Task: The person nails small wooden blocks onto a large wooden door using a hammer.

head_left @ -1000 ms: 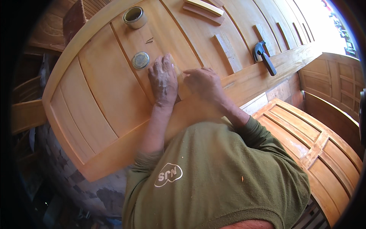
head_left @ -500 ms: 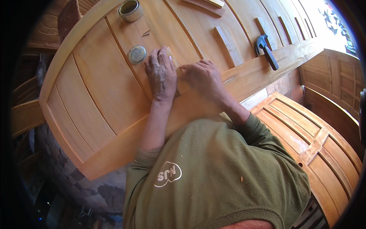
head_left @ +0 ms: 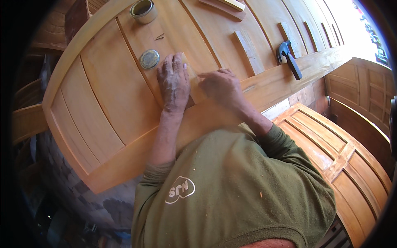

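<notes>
Both hands are down on the panelled wooden door [head_left: 103,95] lying flat on the bench. Left hand [head_left: 173,82] is flat, fingers spread and pressing a small wood block [head_left: 193,84] onto the panel joint. Right hand [head_left: 221,86] has fingers curled, gripping the block's other edge. The door looks assembled and bare, with no finish visible; the block is mid-panel, so much surface is left. Round lid [head_left: 149,59] sits just beside the left hand, open tin [head_left: 143,10] farther up, clamp [head_left: 289,58] well apart.
</notes>
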Tool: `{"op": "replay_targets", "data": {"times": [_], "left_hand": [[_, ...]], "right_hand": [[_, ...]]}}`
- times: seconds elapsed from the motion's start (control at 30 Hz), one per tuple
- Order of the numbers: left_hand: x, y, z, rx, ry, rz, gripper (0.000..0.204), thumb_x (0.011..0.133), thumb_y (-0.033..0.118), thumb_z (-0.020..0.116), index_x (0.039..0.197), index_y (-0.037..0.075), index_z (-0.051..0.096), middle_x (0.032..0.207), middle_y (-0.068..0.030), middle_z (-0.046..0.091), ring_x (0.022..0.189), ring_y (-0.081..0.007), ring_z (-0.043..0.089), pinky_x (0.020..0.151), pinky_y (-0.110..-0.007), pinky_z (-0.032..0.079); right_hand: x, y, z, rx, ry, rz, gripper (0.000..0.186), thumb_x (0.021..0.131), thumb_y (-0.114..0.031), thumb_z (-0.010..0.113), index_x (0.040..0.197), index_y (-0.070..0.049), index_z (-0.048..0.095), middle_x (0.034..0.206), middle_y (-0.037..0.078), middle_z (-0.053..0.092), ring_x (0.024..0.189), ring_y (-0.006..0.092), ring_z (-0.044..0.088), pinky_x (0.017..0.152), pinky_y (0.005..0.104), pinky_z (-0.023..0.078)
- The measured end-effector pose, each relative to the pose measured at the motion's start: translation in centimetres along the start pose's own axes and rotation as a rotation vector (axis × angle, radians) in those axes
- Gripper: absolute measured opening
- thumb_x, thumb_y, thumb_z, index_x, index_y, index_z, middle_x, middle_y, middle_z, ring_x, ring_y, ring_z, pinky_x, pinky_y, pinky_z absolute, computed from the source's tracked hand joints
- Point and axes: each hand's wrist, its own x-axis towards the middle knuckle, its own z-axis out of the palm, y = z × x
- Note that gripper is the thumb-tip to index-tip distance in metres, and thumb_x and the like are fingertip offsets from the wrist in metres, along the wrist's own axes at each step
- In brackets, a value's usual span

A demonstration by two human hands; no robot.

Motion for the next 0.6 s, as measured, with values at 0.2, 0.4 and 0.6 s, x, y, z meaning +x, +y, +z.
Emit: {"op": "replay_targets", "data": {"times": [0.2,0.4,0.6], "left_hand": [[-0.4,-0.3,0.1,0.005,0.028,-0.020,0.034,0.108,0.019,0.058,0.140,0.007,0.064,0.129,-0.0160,0.062,0.122,-0.0344,0.057,0.111,-0.049,0.044],[0.7,-0.9,-1.7,-0.219,-0.045,-0.082,0.036,0.107,0.022,0.062,0.137,0.002,0.067,0.126,-0.0171,0.067,0.120,-0.0344,0.063,0.104,-0.045,0.053],[-0.8,-3.3,-6.7,-0.404,0.254,-0.267,0.034,0.112,0.022,0.059,0.140,0.006,0.068,0.122,-0.0166,0.070,0.121,-0.0313,0.069,0.098,-0.040,0.059]], "right_hand": [[0.0,-0.7,-1.5,0.447,0.514,0.304,0.019,0.108,-0.012,0.068,0.124,-0.003,0.073,0.097,0.002,0.073,0.094,0.0099,0.066,0.088,0.0265,0.052],[-0.6,-0.2,-2.2,0.474,0.450,0.349,0.021,0.109,-0.012,0.067,0.127,-0.001,0.071,0.107,0.002,0.070,0.101,0.0087,0.064,0.093,0.0257,0.051],[-1.5,0.2,-2.5,0.407,0.501,0.311,0.020,0.107,-0.009,0.069,0.126,-0.003,0.071,0.112,0.000,0.069,0.102,0.0077,0.062,0.093,0.0237,0.049]]}}
